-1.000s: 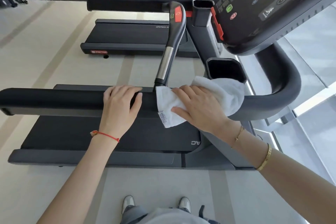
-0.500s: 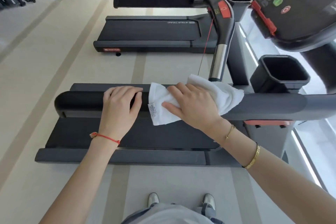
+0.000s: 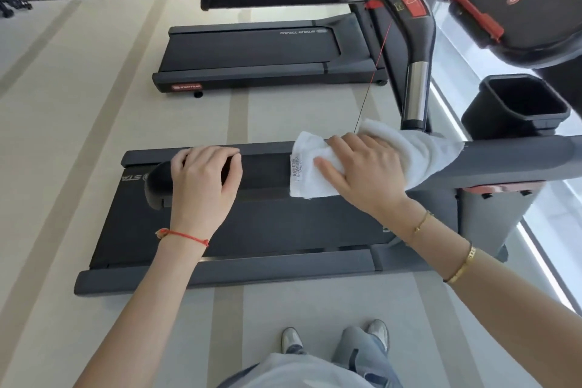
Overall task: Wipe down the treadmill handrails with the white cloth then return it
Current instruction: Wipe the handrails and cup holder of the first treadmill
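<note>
The right hand [image 3: 365,173] presses the cloth [image 3: 419,151] flat-fingered onto the near rail [image 3: 510,161]. The rail runs nine to three; its unwiped end lies at nine, where the left hand [image 3: 204,179] curls over it.

On the long black padded treadmill handrail [image 3: 264,172], the right hand [image 3: 365,173] presses a folded white terry cloth [image 3: 422,154]; the left hand [image 3: 204,179] grips near its free end.
</note>
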